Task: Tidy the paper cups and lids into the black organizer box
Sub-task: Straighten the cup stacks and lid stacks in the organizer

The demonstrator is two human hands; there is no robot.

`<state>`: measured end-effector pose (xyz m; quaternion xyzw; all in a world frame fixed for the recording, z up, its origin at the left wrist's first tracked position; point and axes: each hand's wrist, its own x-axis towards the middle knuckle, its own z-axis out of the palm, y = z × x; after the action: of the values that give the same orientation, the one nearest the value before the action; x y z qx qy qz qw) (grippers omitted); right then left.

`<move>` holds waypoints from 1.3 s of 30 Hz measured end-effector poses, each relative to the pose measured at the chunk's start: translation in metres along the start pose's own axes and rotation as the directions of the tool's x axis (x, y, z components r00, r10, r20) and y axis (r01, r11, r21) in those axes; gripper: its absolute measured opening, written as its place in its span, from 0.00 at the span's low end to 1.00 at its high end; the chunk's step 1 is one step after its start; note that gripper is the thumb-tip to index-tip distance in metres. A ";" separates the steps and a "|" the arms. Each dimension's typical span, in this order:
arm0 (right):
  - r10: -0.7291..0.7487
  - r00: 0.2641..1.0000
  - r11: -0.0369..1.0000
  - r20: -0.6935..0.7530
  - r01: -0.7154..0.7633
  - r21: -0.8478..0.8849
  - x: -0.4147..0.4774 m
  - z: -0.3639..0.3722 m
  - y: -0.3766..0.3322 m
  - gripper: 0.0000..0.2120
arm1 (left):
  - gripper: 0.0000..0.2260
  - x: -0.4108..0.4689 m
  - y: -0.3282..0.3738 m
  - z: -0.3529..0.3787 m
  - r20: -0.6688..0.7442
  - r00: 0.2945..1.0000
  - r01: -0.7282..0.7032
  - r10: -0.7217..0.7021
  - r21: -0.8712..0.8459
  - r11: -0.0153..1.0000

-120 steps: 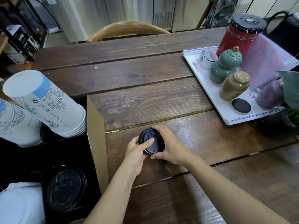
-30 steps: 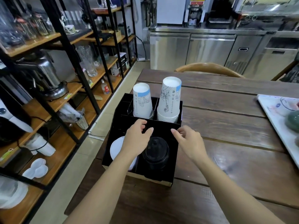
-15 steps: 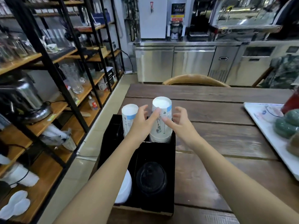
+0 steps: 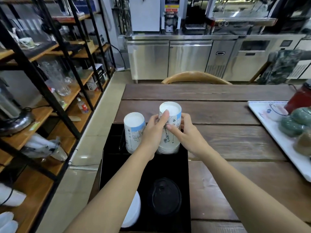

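The black organizer box sits at the table's left edge. In its far right compartment stands an upside-down stack of printed white paper cups. My left hand and my right hand clasp that stack from both sides. A second upside-down cup stack stands in the far left compartment, untouched. Black lids are stacked in the near right compartment. White lids lie in the near left one, partly hidden by my left forearm.
A white tray with green and brown ceramic jars and a red canister lies at the table's right. A wooden chair back is beyond the far edge. Black metal shelving with glassware runs along the left, across a floor gap.
Four seconds ago both hands held a black lid on the table; it now lies in the box. Since then my hands reached forward and closed around the right cup stack.
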<state>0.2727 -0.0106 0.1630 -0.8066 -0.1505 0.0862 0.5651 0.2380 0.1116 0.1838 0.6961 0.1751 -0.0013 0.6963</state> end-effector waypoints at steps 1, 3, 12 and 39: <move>0.000 0.999 1.000 0.044 0.001 -0.004 0.001 -0.003 -0.001 0.19 | 0.26 -0.001 -0.002 0.002 -0.033 0.999 -0.003 0.003 -0.005 1.000; -0.001 0.994 1.000 0.113 0.000 0.005 0.003 -0.008 0.000 0.21 | 0.24 -0.002 -0.005 0.005 -0.067 0.998 -0.021 0.021 -0.003 1.000; 0.004 0.992 0.996 0.127 -0.015 0.089 0.000 -0.009 0.013 0.38 | 0.24 -0.012 0.010 0.003 -0.013 1.000 -0.014 0.015 0.090 0.996; -0.049 0.994 0.964 0.095 0.072 -0.255 -0.005 0.094 -0.015 0.37 | 0.06 0.004 -0.015 -0.086 -0.253 0.965 -0.083 0.067 -0.051 0.995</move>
<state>0.2365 0.0756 0.1448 -0.8638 -0.2097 0.0837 0.4504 0.2171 0.1956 0.1707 0.6752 0.2351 0.1183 0.6891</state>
